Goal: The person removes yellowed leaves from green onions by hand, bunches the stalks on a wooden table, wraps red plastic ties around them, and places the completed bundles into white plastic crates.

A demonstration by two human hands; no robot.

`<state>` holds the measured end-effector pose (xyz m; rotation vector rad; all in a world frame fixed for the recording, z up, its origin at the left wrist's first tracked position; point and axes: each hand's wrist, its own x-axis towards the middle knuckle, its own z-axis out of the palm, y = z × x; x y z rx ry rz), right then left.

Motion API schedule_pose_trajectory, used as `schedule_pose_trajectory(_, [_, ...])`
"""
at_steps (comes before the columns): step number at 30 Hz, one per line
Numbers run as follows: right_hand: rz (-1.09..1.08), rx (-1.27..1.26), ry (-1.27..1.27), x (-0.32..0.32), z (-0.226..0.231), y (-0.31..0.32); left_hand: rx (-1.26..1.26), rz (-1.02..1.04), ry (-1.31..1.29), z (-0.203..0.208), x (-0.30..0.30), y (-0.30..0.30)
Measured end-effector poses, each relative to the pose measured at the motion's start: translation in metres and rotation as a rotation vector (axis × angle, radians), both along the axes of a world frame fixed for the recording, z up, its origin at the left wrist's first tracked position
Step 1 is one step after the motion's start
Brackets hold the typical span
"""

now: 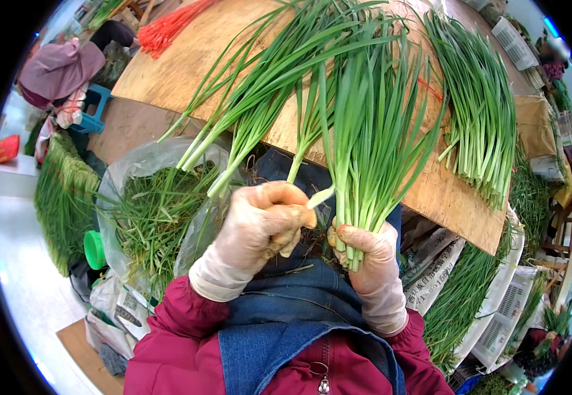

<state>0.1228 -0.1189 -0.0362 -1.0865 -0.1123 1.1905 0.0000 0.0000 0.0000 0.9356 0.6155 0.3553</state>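
Note:
Thin whitish gloves cover both hands. My right hand (371, 253) is closed around the pale lower stems of a bunch of garlic chives (371, 125), whose long leaves fan out over the table. Beside it, my left hand (256, 220) pinches a small clump of garlic chives (304, 135) near its base; a pale, curled strip of leaf (321, 197) sticks out by the thumb and fingertip. Loose garlic chives (253, 99) lie on the table ahead of my left hand, stems overhanging its edge. To the right rests a neat pile of garlic chives (480, 125).
The wooden table (454, 210) has a near edge just beyond my lap. Red ties (167, 29) lie at its far left. A clear plastic bag (115, 178) of leaf scraps stands at my left. More chives (457, 309) lie at lower right. Another person (62, 69) is far left.

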Motion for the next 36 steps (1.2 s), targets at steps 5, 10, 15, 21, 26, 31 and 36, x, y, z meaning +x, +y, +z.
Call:
schedule_pose_trajectory(5, [-0.008,0.007,0.008,0.001,-0.002,-0.001,0.125,0.188,-0.207,0.006,-0.022,0.014])
schedule_pose_trajectory(10, [0.023,0.068,0.083,0.003,0.002,0.001,0.130,0.043,0.184,0.001,-0.001,0.006])
schedule_pose_trajectory(15, [-0.005,0.099,0.105,0.002,-0.002,-0.002,0.107,0.013,0.191,-0.010,0.023,0.000])
schedule_pose_trajectory(21, [-0.010,0.073,0.089,0.000,-0.002,0.000,0.062,-0.056,0.283,-0.004,0.045,-0.003])
schedule_pose_trajectory(26, [0.002,-0.013,-0.029,-0.002,0.000,0.001,0.096,0.009,0.280,-0.014,0.041,-0.005])
schedule_pose_trajectory(31, [0.014,-0.031,-0.008,0.001,0.003,0.001,0.064,0.000,0.304,-0.007,0.034,-0.009])
schedule_pose_trajectory(36, [0.005,-0.072,-0.039,-0.003,0.006,0.004,0.077,-0.035,0.335,-0.008,0.036,-0.011])
